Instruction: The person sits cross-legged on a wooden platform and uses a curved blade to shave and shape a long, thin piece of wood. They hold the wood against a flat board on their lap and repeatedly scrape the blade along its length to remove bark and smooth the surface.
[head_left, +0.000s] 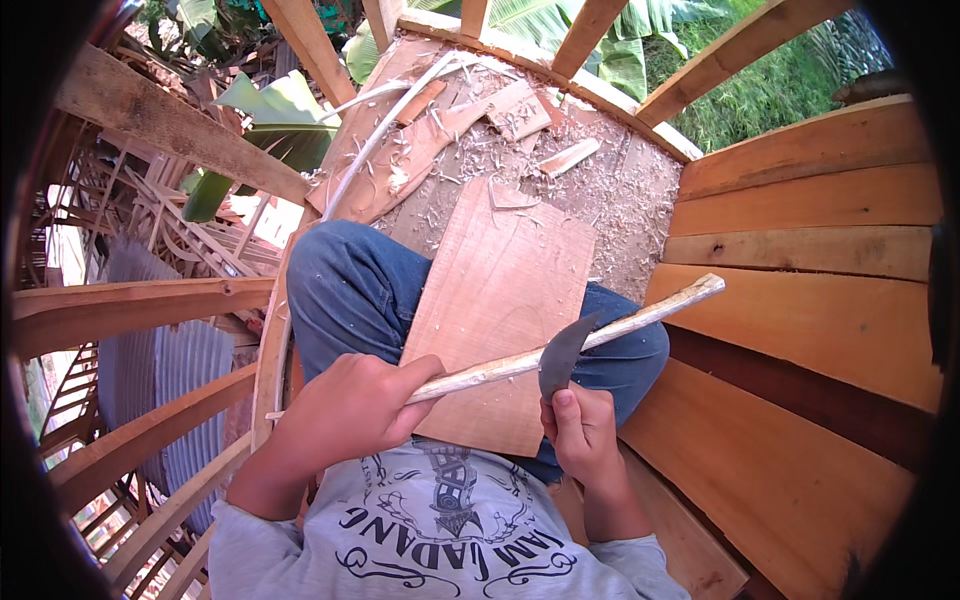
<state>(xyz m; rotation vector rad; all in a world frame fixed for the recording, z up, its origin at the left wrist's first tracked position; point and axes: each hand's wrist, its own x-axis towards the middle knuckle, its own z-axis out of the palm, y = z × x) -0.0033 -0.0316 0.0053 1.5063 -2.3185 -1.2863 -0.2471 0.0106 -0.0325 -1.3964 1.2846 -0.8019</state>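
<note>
A pale, peeled stick [480,371] slants across my lap, its far end rising to the right. My left hand [358,408] is closed round its lower left part. In my right hand [583,430] is a knife with a dark curved blade [563,356]; the fingers wrap its handle, which they hide. The blade crosses the stick right of its middle and looks to be against it. Beneath the stick, a flat wooden board [500,290] lies across my legs.
Shavings and wood offcuts [519,112] litter the plank floor ahead. A long pale strip [385,130] lies at the left edge. A plank wall [800,300] stands close on the right; wooden rails [150,300] line the left, with corrugated sheets [190,380] beyond.
</note>
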